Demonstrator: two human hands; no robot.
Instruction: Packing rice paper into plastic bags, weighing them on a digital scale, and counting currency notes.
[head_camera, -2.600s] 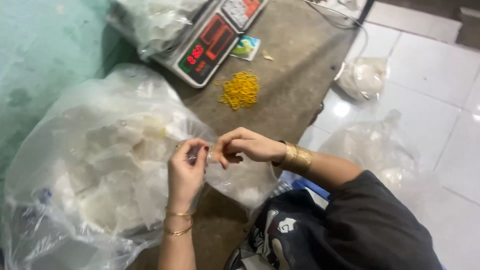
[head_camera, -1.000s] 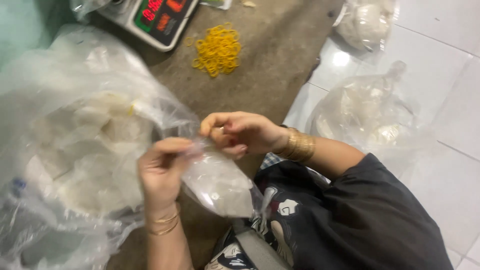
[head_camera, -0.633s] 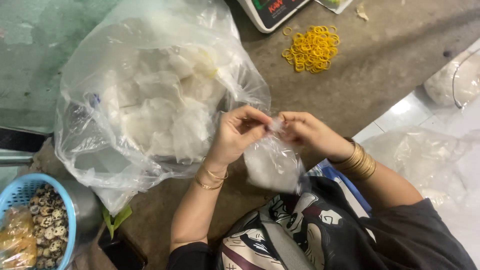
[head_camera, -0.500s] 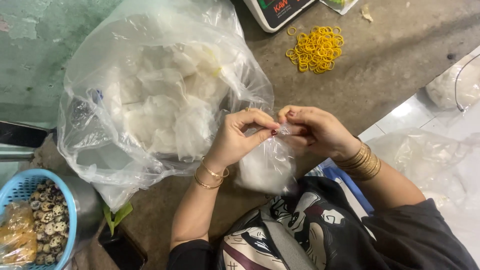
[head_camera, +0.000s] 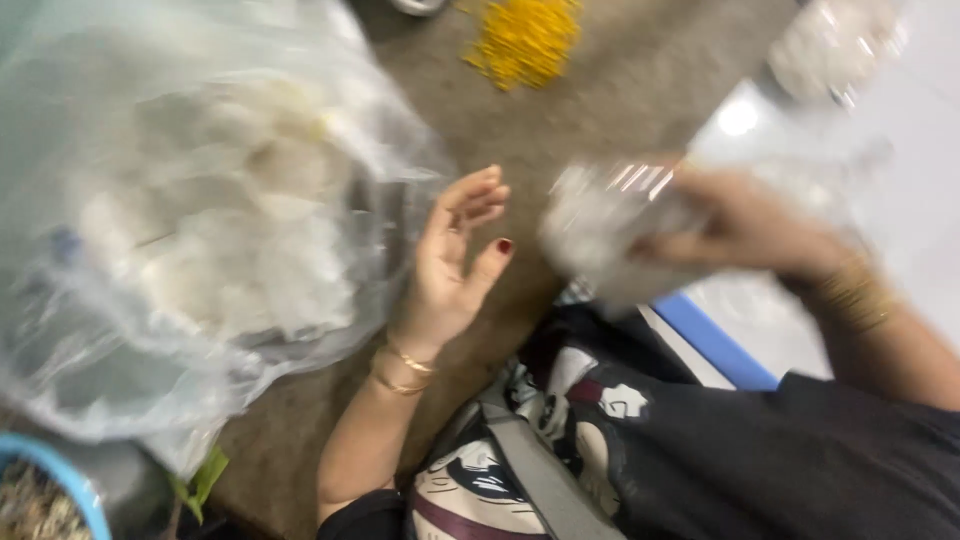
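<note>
Small clear plastic bag (head_camera: 610, 235), crinkled and glossy with pale white contents, is blurred by motion and sits at mid-right, gripped from its right side by the right hand (head_camera: 745, 230), whose fingers are closed on the film; a stack of gold bangles (head_camera: 855, 292) rings that wrist. Well apart to the left, the left hand (head_camera: 455, 260) is empty, palm up and fingers spread loosely, its thumbnail painted dark red, with thin gold bracelets (head_camera: 402, 368) at the wrist. Just beside that hand on the left lies a large clear plastic sack (head_camera: 190, 230), soft and wrinkled, bulging with lumpy white pieces whose kind I cannot tell. At the far edge a loose heap of yellow rubber bands (head_camera: 525, 38) rests on the rough grey-brown concrete counter (head_camera: 560, 130). At the near left corner a blue plastic basket (head_camera: 60, 475) shows its rim, its contents too blurred to tell. To the far right another filled clear bag (head_camera: 830, 50) lies on the shiny white tiled floor (head_camera: 920, 150). Nearest the camera is the person's black printed shirt (head_camera: 720, 450).
</note>
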